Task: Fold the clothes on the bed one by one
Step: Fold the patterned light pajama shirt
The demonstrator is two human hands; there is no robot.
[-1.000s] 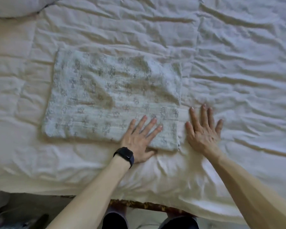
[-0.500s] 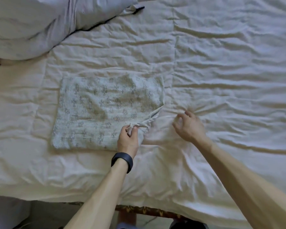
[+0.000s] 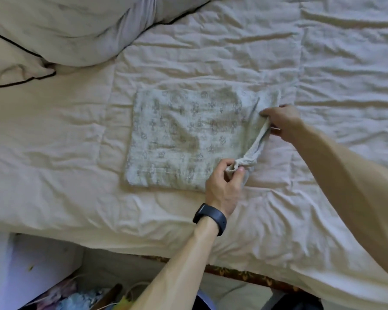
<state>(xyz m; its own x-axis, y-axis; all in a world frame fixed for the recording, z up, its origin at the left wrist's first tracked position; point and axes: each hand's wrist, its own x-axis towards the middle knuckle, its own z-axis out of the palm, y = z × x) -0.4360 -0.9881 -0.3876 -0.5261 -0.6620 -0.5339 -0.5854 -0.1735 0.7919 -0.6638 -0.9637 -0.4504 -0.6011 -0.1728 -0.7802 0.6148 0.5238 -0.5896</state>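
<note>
A pale printed garment point(image 3: 182, 139), folded into a rectangle, lies in the middle of the cream bed cover point(image 3: 54, 153). My left hand point(image 3: 224, 186), with a black watch on its wrist, pinches the near right corner of the garment, bunched and lifted off the bed. My right hand point(image 3: 282, 121) grips the far right edge of the same garment. The right edge runs as a gathered strip between my two hands.
A pillow point(image 3: 61, 30) with dark piping lies at the back left. The bed's front edge point(image 3: 233, 271) runs along the bottom, with a patterned frame under it. Coloured clutter point(image 3: 76, 296) sits on the floor at lower left.
Both hands lay flat a second ago. The left hand then pinched the near right corner, and the right hand has now taken the far right edge. The view has shifted left.
</note>
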